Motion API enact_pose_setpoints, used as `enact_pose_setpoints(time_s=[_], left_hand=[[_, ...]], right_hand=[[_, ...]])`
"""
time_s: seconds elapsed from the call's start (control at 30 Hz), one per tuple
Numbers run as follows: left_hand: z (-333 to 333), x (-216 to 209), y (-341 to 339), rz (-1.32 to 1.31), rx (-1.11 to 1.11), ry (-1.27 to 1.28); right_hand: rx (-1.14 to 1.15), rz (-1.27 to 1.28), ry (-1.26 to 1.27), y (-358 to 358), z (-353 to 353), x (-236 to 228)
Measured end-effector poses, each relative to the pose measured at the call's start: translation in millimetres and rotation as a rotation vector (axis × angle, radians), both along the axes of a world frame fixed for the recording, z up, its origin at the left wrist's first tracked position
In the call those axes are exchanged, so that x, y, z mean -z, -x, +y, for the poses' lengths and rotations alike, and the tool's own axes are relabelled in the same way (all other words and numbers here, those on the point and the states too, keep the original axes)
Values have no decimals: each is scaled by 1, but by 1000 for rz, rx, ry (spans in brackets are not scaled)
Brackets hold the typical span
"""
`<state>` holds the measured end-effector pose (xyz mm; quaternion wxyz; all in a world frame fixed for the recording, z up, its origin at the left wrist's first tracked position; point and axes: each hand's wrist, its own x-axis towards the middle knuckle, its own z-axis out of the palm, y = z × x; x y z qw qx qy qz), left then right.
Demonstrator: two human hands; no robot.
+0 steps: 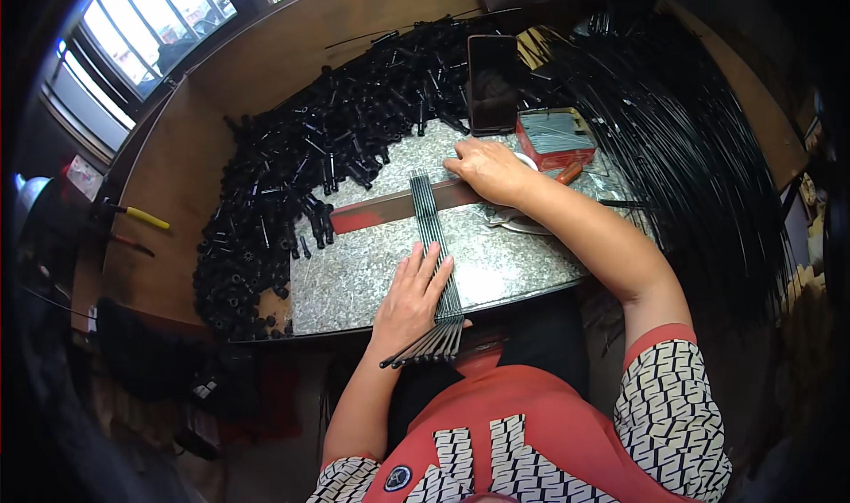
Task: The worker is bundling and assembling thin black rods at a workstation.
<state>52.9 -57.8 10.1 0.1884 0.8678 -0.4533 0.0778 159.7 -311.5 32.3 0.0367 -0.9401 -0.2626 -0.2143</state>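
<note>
A row of thin dark rods (425, 204) lies side by side across a reddish-brown flat bar (381, 212) on a speckled stone slab (354, 282). Their near ends, tipped with black knobs, fan out past the slab's front edge. My left hand (412, 299) rests on the left side of the rods, fingers stretched flat and slightly apart; its thumb is mostly hidden. Over the bar's right end, my right hand (487, 171) is closed with its fingers curled. Whatever may be between those fingertips is hidden. Pliers (521, 225) lie just below the right wrist.
Black tubular parts (354, 104) are heaped along the back and left. Long dark rods (682, 122) pile up at the right. A dark phone (492, 82) stands beside a red box of thin pins (553, 135). Wooden boards (168, 193) wall the bench; yellow-handled pliers (146, 217) hang at left.
</note>
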Motion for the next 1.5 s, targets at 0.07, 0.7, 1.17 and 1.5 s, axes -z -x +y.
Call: enact_pose_setpoints(time_s=[0.07,0.7,1.17,1.5], left_hand=[[1,0,0,12,3,4],[-1,-2,0,-1,10,2],[0,-1,-1,-6,7,6],[-1,-1,-1,-7,9,4]], right_hand=[[25,-19,-19,1,0,0],[-29,-58,7,-7,-1,4],[-66,45,-13,-14,-1,7],[-76,63,-47,-13,-4,7]])
